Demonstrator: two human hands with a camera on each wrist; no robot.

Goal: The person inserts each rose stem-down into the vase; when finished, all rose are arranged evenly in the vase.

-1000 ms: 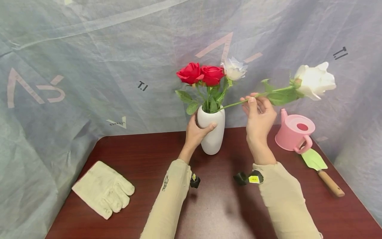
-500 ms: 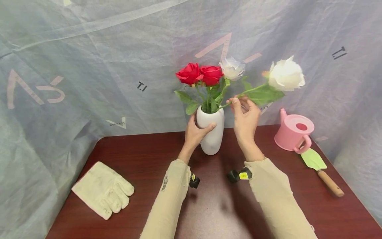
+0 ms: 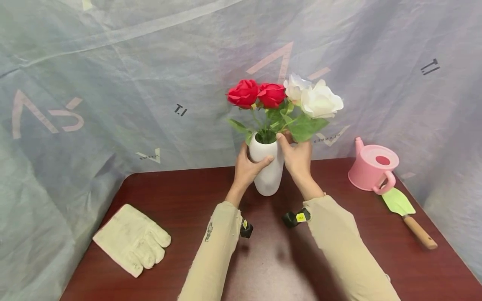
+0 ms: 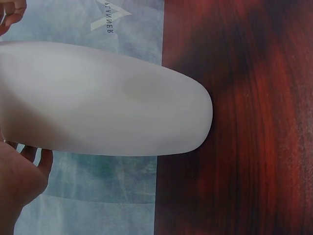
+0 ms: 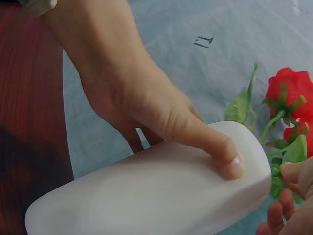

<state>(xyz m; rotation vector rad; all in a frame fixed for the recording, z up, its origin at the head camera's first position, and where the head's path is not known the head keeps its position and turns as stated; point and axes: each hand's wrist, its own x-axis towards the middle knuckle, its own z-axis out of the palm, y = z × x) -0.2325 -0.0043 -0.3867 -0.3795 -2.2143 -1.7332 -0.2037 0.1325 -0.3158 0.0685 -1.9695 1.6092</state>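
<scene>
A white vase stands upright on the table, its lower end resting on the wood in the left wrist view. My left hand grips its left side, with the thumb across the front. At the right of the rim, my right hand pinches the stem of a white rose, whose lower stem is hidden by the hand and vase. Another white rose and two red roses, one at the left and one in the middle, stand in the vase.
A pink watering can stands at the back right. Beside it lies a trowel with a green blade and wooden handle. A pale work glove lies at the left. Printed cloth hangs behind the table.
My right hand has moved left and down to the vase's rim, bringing the white rose in from the right and more upright beside the other flowers. My left hand keeps its grip.
</scene>
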